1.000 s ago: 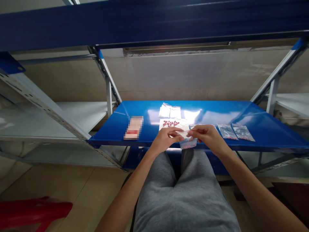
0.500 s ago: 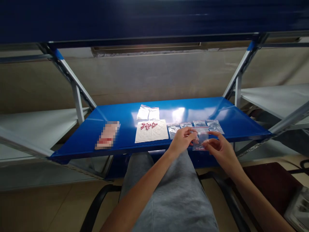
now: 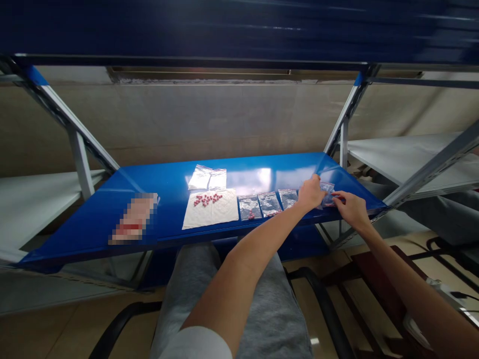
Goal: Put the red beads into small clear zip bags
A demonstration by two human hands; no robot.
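Observation:
At the right end of the blue shelf, my left hand (image 3: 311, 193) and my right hand (image 3: 351, 207) are closed on a clear zip-lock bag (image 3: 328, 188). Small reddish pieces show faintly inside it. My left hand partly covers the bag's left side, while my right fingers pinch its right edge. To the left lies a row of clear bags, among them one bag (image 3: 248, 204) with red pieces at its bottom, a second bag (image 3: 268, 202) and a third bag (image 3: 287, 197). Small red pieces (image 3: 206, 200) are scattered on a cream cloth (image 3: 213, 217).
White-looking packets (image 3: 208, 178) lie behind the cloth on the blue shelf (image 3: 164, 174). A blurred-out flat item (image 3: 134, 218) is at the left. Slanted metal posts (image 3: 80, 124) stand at both sides, and an upper blue shelf (image 3: 224, 32) hangs overhead.
Both hands have carried the bag from in front of the row to its right end, down at the shelf. The view has turned to the right.

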